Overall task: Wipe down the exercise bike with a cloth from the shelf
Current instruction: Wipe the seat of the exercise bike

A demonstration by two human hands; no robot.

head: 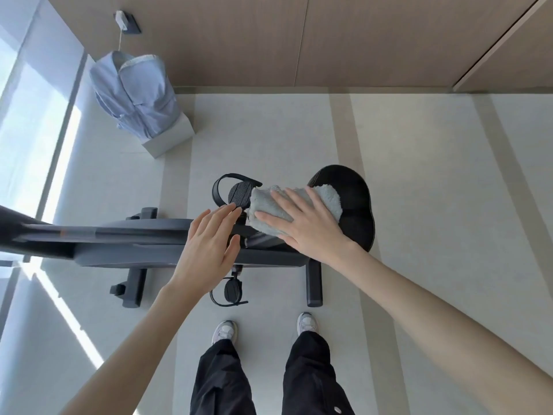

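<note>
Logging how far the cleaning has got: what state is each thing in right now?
Cloth: bunched, pressed onto the saddle.
Right hand: flat, fingers straight, pressing the cloth.
Left hand: open, holding nothing, over the bike frame.
Saddle: front partly covered by cloth.
Far pedal: raised, strap looped.
Near pedal: lowered, strap looped.
Shirt: hanging by the wall.

The front bar of the exercise bike (134, 253) was blurred and ran off the left edge, the right hand (308, 223) covered much of the cloth (329, 199) and the saddle (356, 205) beneath, and whether the left hand (209, 244) touched the bike could not be told.
</note>
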